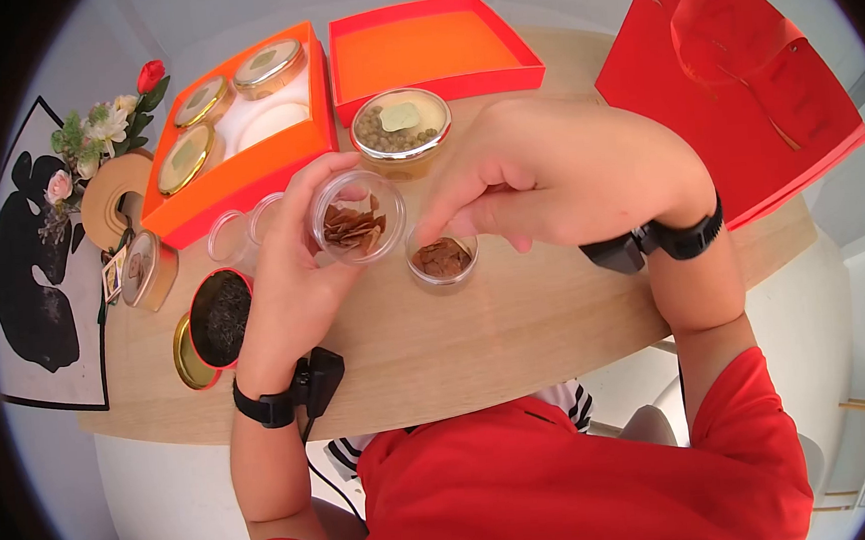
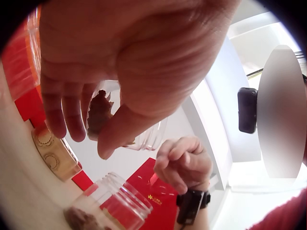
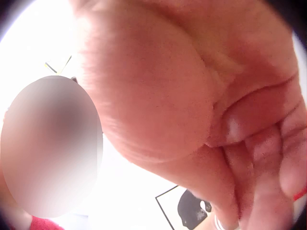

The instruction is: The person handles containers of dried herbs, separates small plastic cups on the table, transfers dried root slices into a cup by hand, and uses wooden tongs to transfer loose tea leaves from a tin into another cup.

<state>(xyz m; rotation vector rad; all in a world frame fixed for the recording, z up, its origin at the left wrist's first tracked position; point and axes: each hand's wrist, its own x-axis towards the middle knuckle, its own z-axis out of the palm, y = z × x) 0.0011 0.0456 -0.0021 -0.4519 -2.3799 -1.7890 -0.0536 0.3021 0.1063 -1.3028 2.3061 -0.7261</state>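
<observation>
My left hand (image 1: 293, 280) grips a clear jar (image 1: 390, 235) of thin brown flakes (image 1: 351, 227), its mouth tipped toward the head camera. Below and to the right, a second clear jar (image 1: 445, 287) stands on the table with similar brown flakes (image 1: 443, 258) in it. Over that jar hangs my right hand (image 1: 556, 176), thumb and fingers curled in toward each other, near the held jar's rim. Nothing shows between its fingertips in the left wrist view; in the right wrist view the palm fills much of the picture and the fingertips are partly hidden.
Behind the hands stand a lidded jar (image 1: 401, 137) of round beads, an orange box (image 1: 320, 117) with several gold-rimmed jars, and its orange lid (image 1: 437, 49). A red bag (image 1: 741, 98) stands right. Left are a dark-filled tin (image 1: 223, 317), empty clear jars (image 1: 230, 236) and flowers (image 1: 102, 128).
</observation>
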